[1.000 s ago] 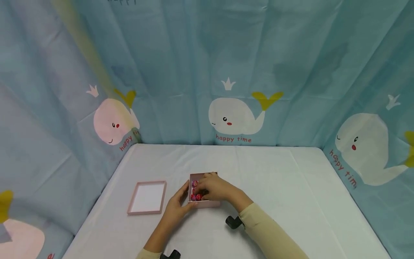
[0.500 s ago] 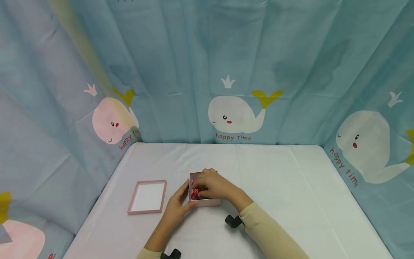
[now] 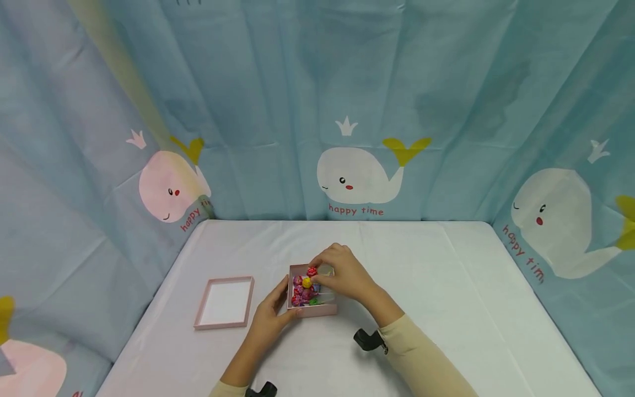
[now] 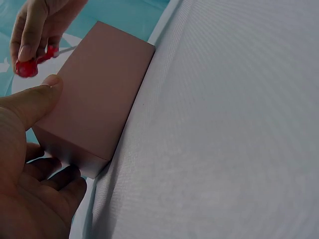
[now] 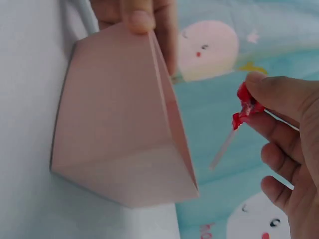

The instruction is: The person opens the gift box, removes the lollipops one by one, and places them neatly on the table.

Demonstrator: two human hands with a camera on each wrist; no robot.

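A pink open-topped box (image 3: 317, 312) stands on the white table with several wrapped lollipops (image 3: 305, 295) inside, mostly red and purple, one yellow and one green. My left hand (image 3: 270, 317) grips the box's left side; in the left wrist view the thumb rests on its near wall (image 4: 102, 84) and the fingers lie around its end. Over the box, my right hand (image 3: 344, 274) pinches a red-wrapped lollipop (image 5: 244, 102) by its head between thumb and fingers. Its white stick points down and away from the palm in the right wrist view.
Left of the box lies a shallow pink lid (image 3: 220, 326), its white inside facing up. Blue curtains (image 3: 268, 110) printed with whales hang behind and beside the white-covered table (image 3: 421, 286). A black wrist camera (image 3: 368, 339) juts from the right sleeve.
My right hand has risen out of the box, slightly up and to the right, with the red lollipop in its fingers. More lollipops show in the box. The left hand stays in place.
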